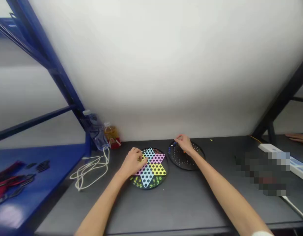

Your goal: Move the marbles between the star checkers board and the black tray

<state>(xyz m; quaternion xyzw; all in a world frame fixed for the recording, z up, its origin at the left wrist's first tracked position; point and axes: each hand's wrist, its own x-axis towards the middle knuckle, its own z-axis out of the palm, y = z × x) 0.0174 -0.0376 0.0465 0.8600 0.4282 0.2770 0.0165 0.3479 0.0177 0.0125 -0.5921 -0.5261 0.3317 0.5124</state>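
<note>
A round Chinese-checkers board [153, 168] with a pastel star of holed triangles lies on the dark table [180, 203]. My left hand [133, 161] rests on its left side with the fingers curled; whether anything is in them is hidden. To the right lies a black round perforated disc [189, 160] carrying a few small coloured pieces. Over the disc's far left rim my right hand [183, 143] has its fingers pinched together, and what they hold is too small to make out.
A white cable [91, 167] lies coiled on the table at left, near a clear plastic bottle [95, 129] and a bottle of amber liquid [112, 135]. Blue shelving [30, 177] stands left, a white power strip [289, 160] lies right, and another person's hand [297, 137] shows far right.
</note>
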